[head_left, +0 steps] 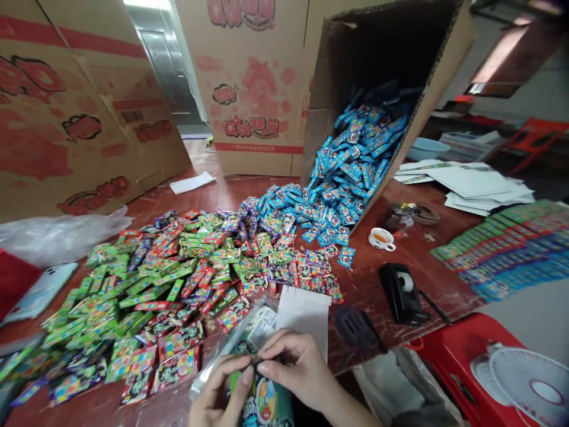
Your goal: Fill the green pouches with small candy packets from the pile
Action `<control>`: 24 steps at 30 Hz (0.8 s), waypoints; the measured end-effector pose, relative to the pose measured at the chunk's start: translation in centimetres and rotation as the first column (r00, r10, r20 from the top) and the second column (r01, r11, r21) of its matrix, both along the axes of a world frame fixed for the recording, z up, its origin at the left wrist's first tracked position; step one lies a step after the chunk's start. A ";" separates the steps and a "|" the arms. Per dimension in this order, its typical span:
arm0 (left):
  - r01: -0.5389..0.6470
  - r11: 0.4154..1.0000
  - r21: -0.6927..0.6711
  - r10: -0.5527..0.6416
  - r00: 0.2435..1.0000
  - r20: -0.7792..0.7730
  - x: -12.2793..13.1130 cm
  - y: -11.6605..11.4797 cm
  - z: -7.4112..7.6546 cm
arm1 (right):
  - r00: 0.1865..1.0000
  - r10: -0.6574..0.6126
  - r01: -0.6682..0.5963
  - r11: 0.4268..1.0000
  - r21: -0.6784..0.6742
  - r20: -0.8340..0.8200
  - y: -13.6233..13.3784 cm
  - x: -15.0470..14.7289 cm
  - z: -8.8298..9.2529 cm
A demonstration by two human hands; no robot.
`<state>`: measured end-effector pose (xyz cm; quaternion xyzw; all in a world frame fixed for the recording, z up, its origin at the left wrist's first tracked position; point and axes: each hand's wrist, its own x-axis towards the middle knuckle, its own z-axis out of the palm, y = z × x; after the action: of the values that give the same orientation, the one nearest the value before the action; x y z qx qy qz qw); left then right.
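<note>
At the bottom middle, my left hand [224, 391] and my right hand [300, 367] meet with thumbs and fingertips pinched together. They grip the upper part of a green printed packet [269, 403] with a coloured round picture on it. What lies right between the fingertips is small, dark and mostly hidden. Just beyond my hands are a clear plastic bag with a printed label [262, 323] and a white paper [304, 308]. Red packets [178, 367] lie left of my left hand, at the edge of a big heap of small green, red and purple candy boxes [178, 273].
A tipped carton [420, 112] spills blue packets [351, 172] onto the table. Right of it stand a cup [381, 239] of amber liquid and a black tape dispenser [402, 293]. A white fan [528, 382] lies on a red stool [471, 344]. Printed sheets [511, 249] cover the far right.
</note>
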<state>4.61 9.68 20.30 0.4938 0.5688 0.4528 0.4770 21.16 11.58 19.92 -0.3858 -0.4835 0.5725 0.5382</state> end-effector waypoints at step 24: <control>0.163 0.983 -0.087 -0.156 0.985 0.077 3.9 4.3 -3.5 | 0.579 -0.453 0.401 0.882 0.247 0.678 5.3 6.7 -4.4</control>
<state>8.50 14.01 16.80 0.4990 0.5307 0.4032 0.5538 27.83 16.90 15.47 -0.6648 -0.5659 0.2120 0.4392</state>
